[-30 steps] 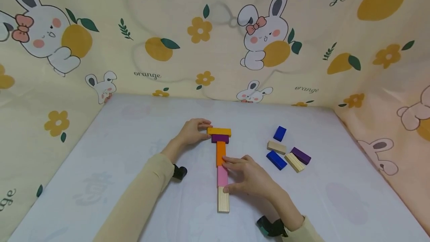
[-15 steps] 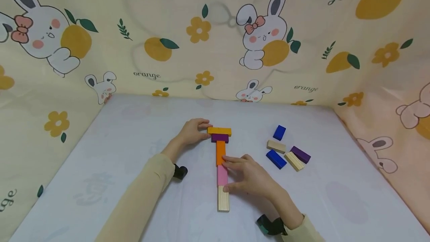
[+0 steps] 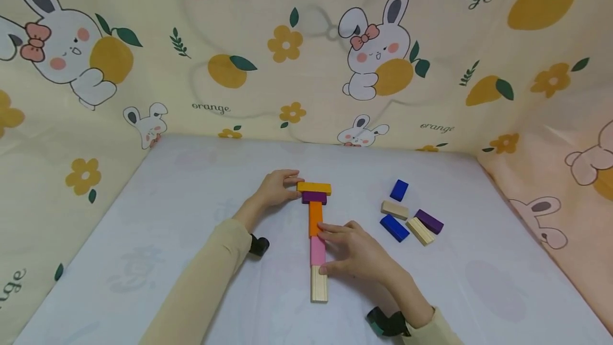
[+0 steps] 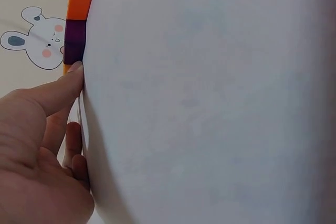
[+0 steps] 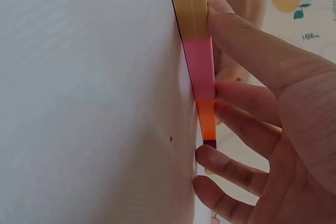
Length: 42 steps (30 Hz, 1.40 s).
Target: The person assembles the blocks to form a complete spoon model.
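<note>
Pressing the pink block, straight right-hand fingers show clearest from the wrist.

I am counting ten blocks on the table: two plain wooden by the loose pile, one plain in the line, two blue, two purple, one yellow, one orange, one pink. I am seeing two hands.

Yellow, purple, orange, pink blocks (cloth: bunny-and-orange print).
</note>
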Motion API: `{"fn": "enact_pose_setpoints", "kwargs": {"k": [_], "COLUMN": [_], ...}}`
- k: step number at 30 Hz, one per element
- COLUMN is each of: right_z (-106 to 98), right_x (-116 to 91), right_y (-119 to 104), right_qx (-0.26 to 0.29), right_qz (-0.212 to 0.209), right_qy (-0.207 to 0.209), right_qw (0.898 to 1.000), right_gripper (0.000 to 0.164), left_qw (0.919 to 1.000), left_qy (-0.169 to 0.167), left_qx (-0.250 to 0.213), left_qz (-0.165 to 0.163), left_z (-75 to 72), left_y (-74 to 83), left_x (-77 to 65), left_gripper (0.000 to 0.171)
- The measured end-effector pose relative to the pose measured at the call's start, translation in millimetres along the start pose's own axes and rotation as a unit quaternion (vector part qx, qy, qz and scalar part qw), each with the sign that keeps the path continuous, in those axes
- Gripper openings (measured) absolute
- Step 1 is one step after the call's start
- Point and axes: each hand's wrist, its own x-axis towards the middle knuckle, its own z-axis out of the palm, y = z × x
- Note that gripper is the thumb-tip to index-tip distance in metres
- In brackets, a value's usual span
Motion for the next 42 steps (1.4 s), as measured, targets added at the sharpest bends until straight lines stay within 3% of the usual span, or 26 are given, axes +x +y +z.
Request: {"fn": "enact_pose_setpoints", "kwargs": {"k": [12, 17, 21, 28, 32, 37, 42], "right_z": [0, 0, 1, 0, -2, -1, 0], "right_x": [0, -1, -1, 0, 1, 0, -1], "right_y": [-1, 0, 1, 2, 2, 2, 2], "right_qx": [0.004, 0.000, -0.002, -0.010, -0.013, -0.005, -0.013], "right_qz": [-0.001, -0.003, -0.006, -0.008, -0.009, -0.016, -0.023], "right_qy": [0.001, 0.003, 0.006, 0.008, 0.013, 0.009, 0.011], "right_qw": [1.000, 1.000, 1.000, 1.000, 1.000, 1.000, 1.000], "right_gripper": [0.072, 0.072, 0.072, 0.074, 0.073, 0.073, 0.071], "left_qw": [1.0000, 0.9997, 0.9977, 0.9848, 0.9762, 0.9663, 0.9645], "left_qy": [0.003, -0.009, -0.030, -0.081, -0.108, -0.130, -0.143], "left_qx": [-0.001, 0.014, 0.029, 0.091, 0.137, 0.182, 0.189], "left_qz": [-0.007, 0.017, 0.054, 0.124, 0.129, 0.128, 0.116], "left_z": [1.9, 0.7, -5.5, -8.6, -1.6, 12.6, 22.0], "left_y": [-1.7, 2.0, 15.1, 35.3, 42.5, 47.0, 48.9], "left_x": [0.1, -4.9, -21.8, -69.5, -85.3, -95.0, -100.3], "left_gripper": [0.047, 0.063, 0.074, 0.098, 0.108, 0.116, 0.121]}}
